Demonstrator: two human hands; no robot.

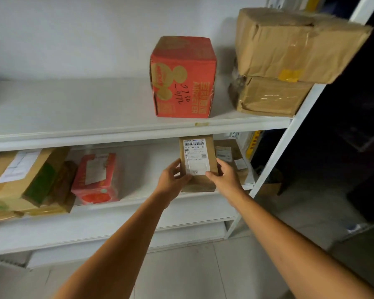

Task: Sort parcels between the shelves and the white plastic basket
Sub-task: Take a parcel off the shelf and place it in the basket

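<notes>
A small brown cardboard parcel [198,165] with a white barcode label stands at the front of the lower shelf [138,199]. My left hand [173,178] grips its left side and my right hand [224,172] grips its right side, thumbs on the labelled face. A red cube-shaped box [183,78] with handwriting sits on the upper shelf [73,104]. The white plastic basket is not in view.
Two crumpled brown parcels [289,46] are stacked at the upper shelf's right end. On the lower shelf lie a red-and-clear packet [97,178], brown boxes [24,175] at the left and more parcels [231,156] behind the held one. A white upright [289,134] bounds the right side.
</notes>
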